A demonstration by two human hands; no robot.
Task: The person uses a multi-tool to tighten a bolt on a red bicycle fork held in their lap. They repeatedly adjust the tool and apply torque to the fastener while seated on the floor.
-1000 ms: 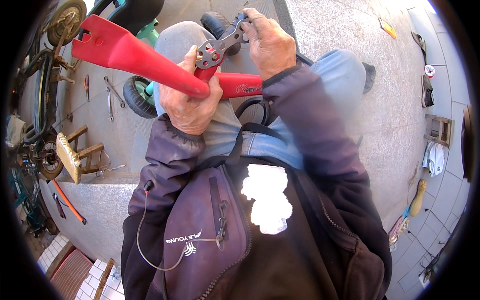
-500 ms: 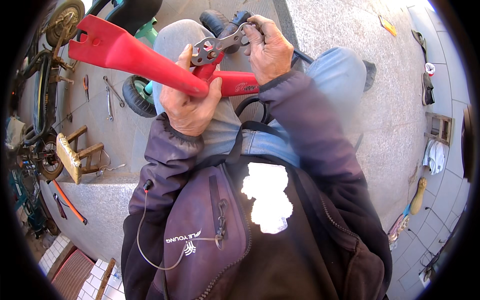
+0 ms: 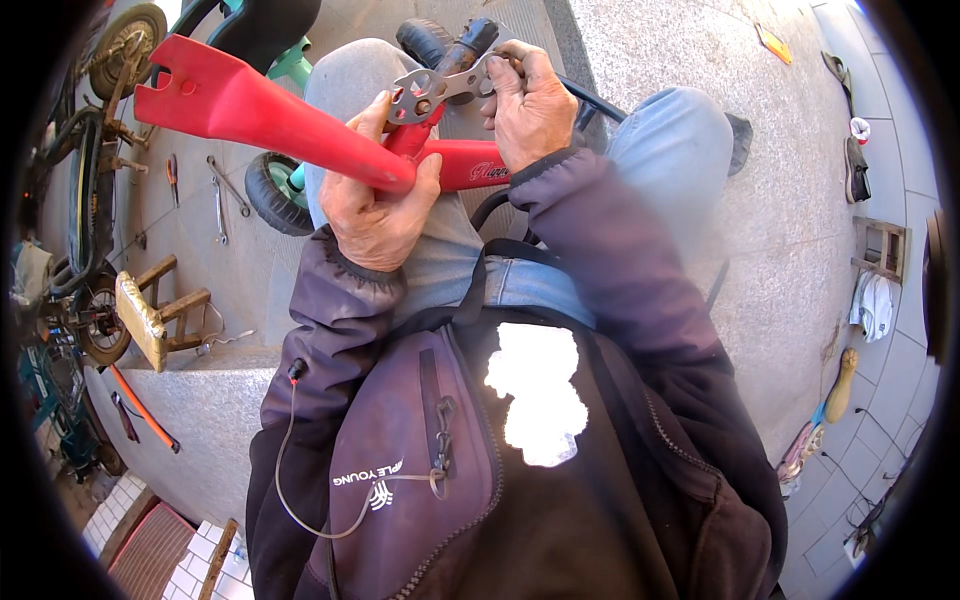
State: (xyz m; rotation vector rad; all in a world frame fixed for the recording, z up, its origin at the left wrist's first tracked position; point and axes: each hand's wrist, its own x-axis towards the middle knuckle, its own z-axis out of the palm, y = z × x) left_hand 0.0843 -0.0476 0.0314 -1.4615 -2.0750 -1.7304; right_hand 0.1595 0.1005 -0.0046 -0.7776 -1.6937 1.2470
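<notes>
A red plastic-looking frame (image 3: 285, 115), probably of a small child's vehicle, lies across my knees, its forked end at the upper left. My left hand (image 3: 378, 215) wraps round its joint, with a fingertip up beside the flat wrench. My right hand (image 3: 532, 108) pinches the far end of that flat metal multi-hole wrench (image 3: 425, 98). The wrench's wide holed head sits over a fastener at the red joint; the exact fit is hard to make out. Behind it are a dark tube end (image 3: 475, 38) and a black wheel (image 3: 425, 42).
At left on the floor lie pliers (image 3: 173, 180), wrenches (image 3: 220, 205) and a small wheel (image 3: 277, 193). A wooden stool (image 3: 150, 315) and an orange-handled tool (image 3: 143, 407) are nearer. A parked bike (image 3: 85, 190) lines the left; shoes (image 3: 856, 170) and a small wooden frame (image 3: 880, 248) line the right.
My right hand has shifted slightly left and down, swinging its end of the wrench. The wrench's head sits a little higher and turned. My left hand stays on the red frame.
</notes>
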